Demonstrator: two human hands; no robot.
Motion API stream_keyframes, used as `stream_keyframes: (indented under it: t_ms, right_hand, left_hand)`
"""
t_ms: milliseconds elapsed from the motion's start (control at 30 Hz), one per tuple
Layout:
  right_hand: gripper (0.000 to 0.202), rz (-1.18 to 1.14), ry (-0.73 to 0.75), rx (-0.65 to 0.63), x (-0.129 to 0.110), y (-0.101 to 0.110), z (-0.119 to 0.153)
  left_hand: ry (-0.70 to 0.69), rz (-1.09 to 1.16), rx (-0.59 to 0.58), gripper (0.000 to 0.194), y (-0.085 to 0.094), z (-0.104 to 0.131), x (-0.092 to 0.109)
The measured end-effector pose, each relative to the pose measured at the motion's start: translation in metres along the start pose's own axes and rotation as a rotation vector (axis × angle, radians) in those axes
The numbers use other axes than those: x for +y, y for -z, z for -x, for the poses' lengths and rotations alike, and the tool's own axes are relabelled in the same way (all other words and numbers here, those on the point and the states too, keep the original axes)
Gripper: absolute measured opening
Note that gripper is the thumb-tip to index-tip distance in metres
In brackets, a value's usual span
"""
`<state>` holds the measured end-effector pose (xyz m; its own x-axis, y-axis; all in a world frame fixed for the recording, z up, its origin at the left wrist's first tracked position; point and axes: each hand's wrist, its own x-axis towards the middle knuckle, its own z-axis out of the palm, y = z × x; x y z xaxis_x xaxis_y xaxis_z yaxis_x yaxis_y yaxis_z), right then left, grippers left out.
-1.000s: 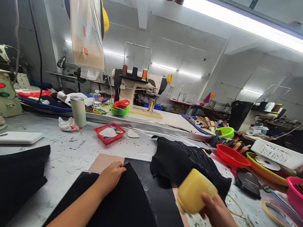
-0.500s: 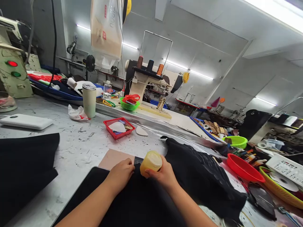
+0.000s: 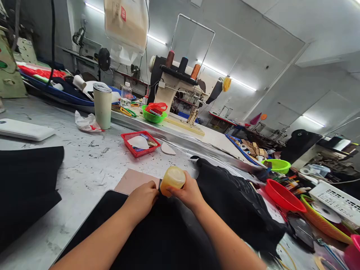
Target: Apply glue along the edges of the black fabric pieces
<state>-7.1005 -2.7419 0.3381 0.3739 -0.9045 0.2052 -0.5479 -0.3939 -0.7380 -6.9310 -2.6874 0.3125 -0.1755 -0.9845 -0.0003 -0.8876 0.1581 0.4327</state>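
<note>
My right hand [image 3: 189, 190] is wrapped round a yellowish translucent bottle [image 3: 173, 179], tilted over the black fabric [image 3: 165, 232] in front of me. Just left of the bottle, my left hand [image 3: 144, 198] has its fingers pinched at the top edge of that fabric. A pinkish-beige sheet [image 3: 135, 180] lies flat beyond my left hand, partly under the black material. What the bottle's lower end touches is hidden.
A red basket [image 3: 140, 144] and a white pointed piece [image 3: 168, 149] lie ahead. Black cloth [image 3: 233, 202] is heaped at the right, another black piece [image 3: 28, 187] at the left. A tumbler [image 3: 102, 107] stands behind. A sewing machine [image 3: 168, 88] rises beyond.
The bottle and my right hand have moved slightly left, closer to my left hand. The whole view has shifted a little.
</note>
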Motion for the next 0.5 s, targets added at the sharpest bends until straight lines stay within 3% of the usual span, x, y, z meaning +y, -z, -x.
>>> stream_keyframes:
  t_ms: [500]
  right_hand:
    - [0.044, -0.01, -0.1, -0.049, -0.005, 0.041, 0.072]
  left_hand:
    - [-0.081, -0.14, 0.032, 0.03, 0.001, -0.004, 0.001]
